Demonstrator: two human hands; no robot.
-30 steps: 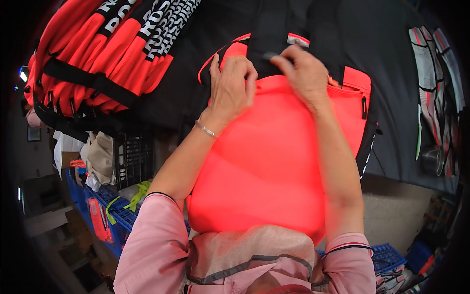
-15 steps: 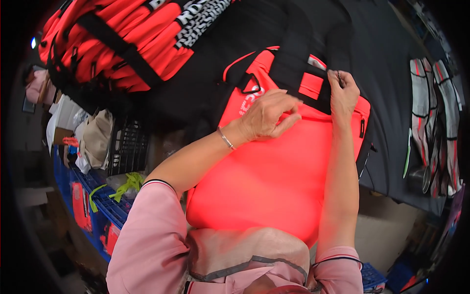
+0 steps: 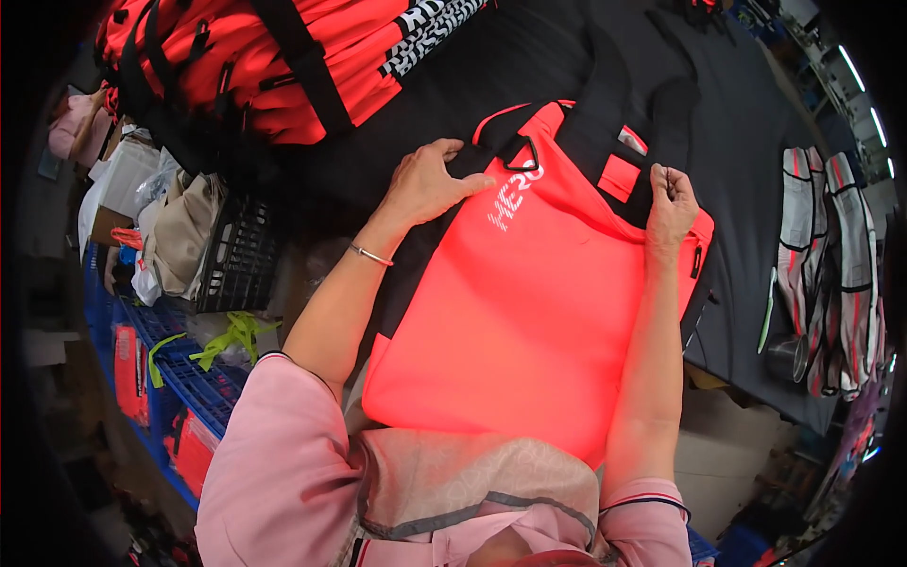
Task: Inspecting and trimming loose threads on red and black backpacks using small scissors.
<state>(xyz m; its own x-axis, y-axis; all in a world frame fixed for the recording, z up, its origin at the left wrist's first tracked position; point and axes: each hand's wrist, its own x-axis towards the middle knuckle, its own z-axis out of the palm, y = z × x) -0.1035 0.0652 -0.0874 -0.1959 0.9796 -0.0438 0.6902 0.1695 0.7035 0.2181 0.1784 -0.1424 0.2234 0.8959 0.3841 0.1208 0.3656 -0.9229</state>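
Observation:
A coral-red and black backpack (image 3: 510,321) leans from the dark cloth-covered table towards my body, its smooth red panel facing up. At its upper left corner, beside a black ring (image 3: 521,154) on a strap, my left hand (image 3: 425,184) is open, thumb and fingers apart, at the black side fabric. My right hand (image 3: 671,203) is closed in a pinch at the bag's upper right edge, by a black shoulder strap (image 3: 673,118). What its fingertips hold is too small to make out. Between the straps shows a small red patch (image 3: 618,178).
Stacked red bags with black straps (image 3: 255,76) lie at the far left. Below them stand a black crate (image 3: 236,250) and a blue rack (image 3: 194,373). On the table's right side lie grey-and-red strips (image 3: 831,265) and a metal cup (image 3: 786,359).
My left hand has moved left, off the bag's upper middle to its left corner, and its fingers have spread, uncovering the white print. My right hand keeps its pinch at the right edge.

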